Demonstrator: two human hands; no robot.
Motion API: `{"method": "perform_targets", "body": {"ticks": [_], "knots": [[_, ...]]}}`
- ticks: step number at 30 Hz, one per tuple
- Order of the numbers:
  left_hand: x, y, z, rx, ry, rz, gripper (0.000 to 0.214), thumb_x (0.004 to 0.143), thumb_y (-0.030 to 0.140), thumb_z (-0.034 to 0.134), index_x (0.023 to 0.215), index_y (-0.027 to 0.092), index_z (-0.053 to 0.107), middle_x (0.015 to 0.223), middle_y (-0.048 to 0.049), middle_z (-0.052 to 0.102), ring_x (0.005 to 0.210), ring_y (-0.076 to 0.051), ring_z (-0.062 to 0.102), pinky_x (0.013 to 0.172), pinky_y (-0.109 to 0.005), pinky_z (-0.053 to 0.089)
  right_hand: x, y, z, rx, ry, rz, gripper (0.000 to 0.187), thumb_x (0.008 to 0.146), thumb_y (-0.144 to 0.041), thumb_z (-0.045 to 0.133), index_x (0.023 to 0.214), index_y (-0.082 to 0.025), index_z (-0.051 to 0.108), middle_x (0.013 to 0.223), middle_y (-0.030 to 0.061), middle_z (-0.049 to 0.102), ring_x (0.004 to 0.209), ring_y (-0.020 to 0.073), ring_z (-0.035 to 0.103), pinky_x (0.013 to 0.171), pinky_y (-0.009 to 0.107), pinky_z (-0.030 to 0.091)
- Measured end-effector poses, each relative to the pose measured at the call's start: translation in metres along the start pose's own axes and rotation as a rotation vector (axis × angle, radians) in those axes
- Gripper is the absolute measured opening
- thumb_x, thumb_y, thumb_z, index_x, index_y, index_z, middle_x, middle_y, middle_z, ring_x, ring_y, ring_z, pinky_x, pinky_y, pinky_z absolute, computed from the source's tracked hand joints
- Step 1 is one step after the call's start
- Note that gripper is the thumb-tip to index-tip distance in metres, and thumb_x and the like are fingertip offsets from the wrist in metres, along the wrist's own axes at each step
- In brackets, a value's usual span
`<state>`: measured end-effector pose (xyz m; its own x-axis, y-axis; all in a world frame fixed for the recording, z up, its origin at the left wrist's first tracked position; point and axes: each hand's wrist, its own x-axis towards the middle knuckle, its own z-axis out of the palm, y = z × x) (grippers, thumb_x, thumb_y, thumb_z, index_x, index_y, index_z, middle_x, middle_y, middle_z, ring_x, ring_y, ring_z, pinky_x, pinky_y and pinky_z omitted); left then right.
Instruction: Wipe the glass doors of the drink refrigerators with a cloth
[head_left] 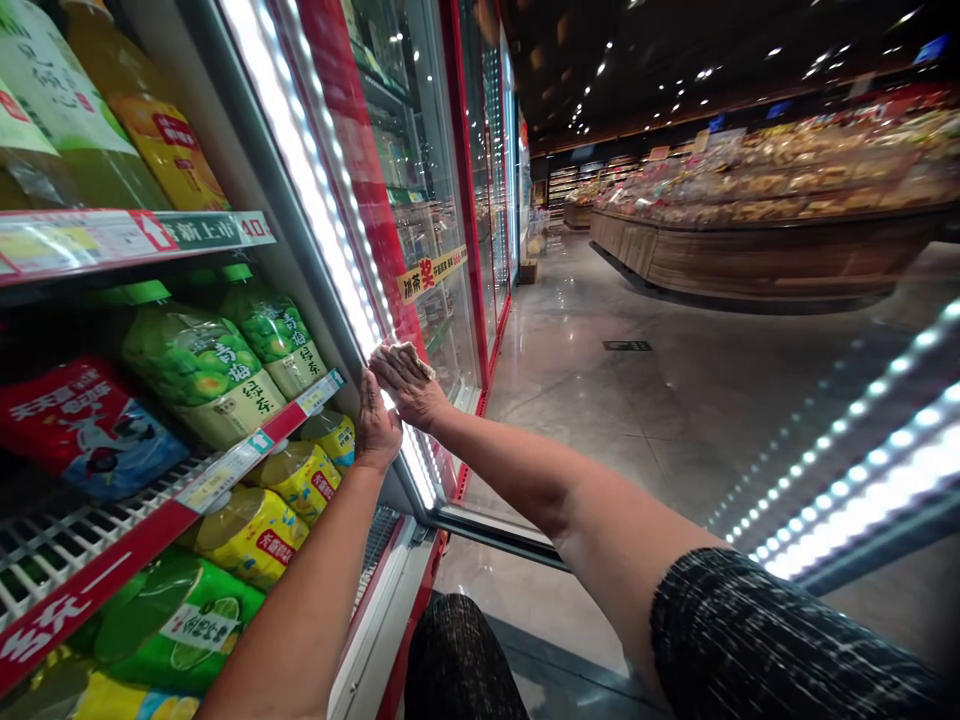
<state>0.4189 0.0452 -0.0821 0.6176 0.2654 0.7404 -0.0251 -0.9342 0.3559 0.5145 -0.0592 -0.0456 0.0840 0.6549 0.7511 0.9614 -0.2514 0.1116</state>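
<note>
My right hand (411,388) presses a pale cloth (414,358) flat against the inner side of an open glass cooler door (431,215), near its lit edge. Just left of it, my left hand (377,428) rests with stretched fingers against the cooler's frame beside the bright light strip (319,170). Nothing shows in that hand, though part of its palm is hidden. Close by on the left are green tea bottles (217,375) and yellow-labelled bottles (251,535) on the cooler shelves.
A red shelf edge (161,525) with price tags runs beside my left forearm. Larger bottles (82,110) fill the upper shelf, and a red pack (90,425) lies below. Across the shiny floor (555,400) stands a wooden display counter (750,260) heaped with packaged goods.
</note>
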Motion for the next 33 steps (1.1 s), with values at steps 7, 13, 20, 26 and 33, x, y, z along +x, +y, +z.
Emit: {"method": "perform_targets", "body": {"ticks": [7, 13, 20, 26, 33], "knots": [[0.016, 0.014, -0.004, 0.044, 0.018, 0.037, 0.083, 0.084, 0.01, 0.047, 0.161, 0.002, 0.016, 0.169, -0.0222, 0.017, 0.158, -0.028, 0.012, 0.13, -0.043, 0.019, 0.0, 0.007, -0.013, 0.007, -0.047, 0.001, 0.048, 0.104, -0.015, 0.038, 0.15, -0.013, 0.05, 0.163, 0.0136, 0.036, 0.157, 0.0211, 0.024, 0.132, 0.047, 0.016], [0.039, 0.021, -0.006, 0.059, -0.021, 0.059, 0.078, 0.089, 0.014, 0.048, 0.16, 0.0, 0.018, 0.169, -0.0244, 0.015, 0.159, -0.029, 0.008, 0.131, -0.045, 0.015, 0.004, 0.01, -0.013, 0.023, -0.038, 0.072, 0.048, 0.102, -0.015, 0.044, 0.149, -0.011, 0.051, 0.164, 0.0157, 0.033, 0.157, 0.0252, 0.021, 0.131, 0.052, 0.015], [0.037, 0.014, -0.003, 0.107, -0.101, 0.097, 0.075, 0.087, 0.01, 0.046, 0.159, 0.002, 0.025, 0.168, -0.0237, 0.022, 0.158, -0.028, 0.011, 0.13, -0.046, 0.019, -0.008, 0.019, -0.017, 0.063, -0.147, -0.078, 0.039, 0.101, -0.012, 0.043, 0.133, -0.015, 0.066, 0.154, 0.0108, 0.053, 0.153, 0.0222, 0.033, 0.132, 0.051, 0.019], [0.035, 0.02, -0.012, 0.148, -0.075, 0.124, 0.08, 0.086, 0.012, 0.048, 0.161, 0.005, 0.022, 0.169, -0.0222, 0.02, 0.159, -0.031, 0.012, 0.13, -0.053, 0.015, -0.025, 0.019, -0.029, 0.014, -0.052, -0.007, 0.043, 0.102, -0.013, 0.043, 0.141, -0.017, 0.061, 0.159, 0.0094, 0.046, 0.155, 0.0244, 0.028, 0.132, 0.053, 0.017], [0.033, 0.03, -0.016, 0.26, -0.161, 0.142, 0.083, 0.08, 0.014, 0.053, 0.159, 0.003, 0.028, 0.168, -0.0218, 0.022, 0.159, -0.033, 0.009, 0.13, -0.052, 0.01, -0.047, 0.027, -0.035, 0.011, -0.125, -0.086, 0.044, 0.1, -0.014, 0.047, 0.143, -0.016, 0.06, 0.159, 0.0105, 0.045, 0.153, 0.0217, 0.033, 0.132, 0.047, 0.02]]}}
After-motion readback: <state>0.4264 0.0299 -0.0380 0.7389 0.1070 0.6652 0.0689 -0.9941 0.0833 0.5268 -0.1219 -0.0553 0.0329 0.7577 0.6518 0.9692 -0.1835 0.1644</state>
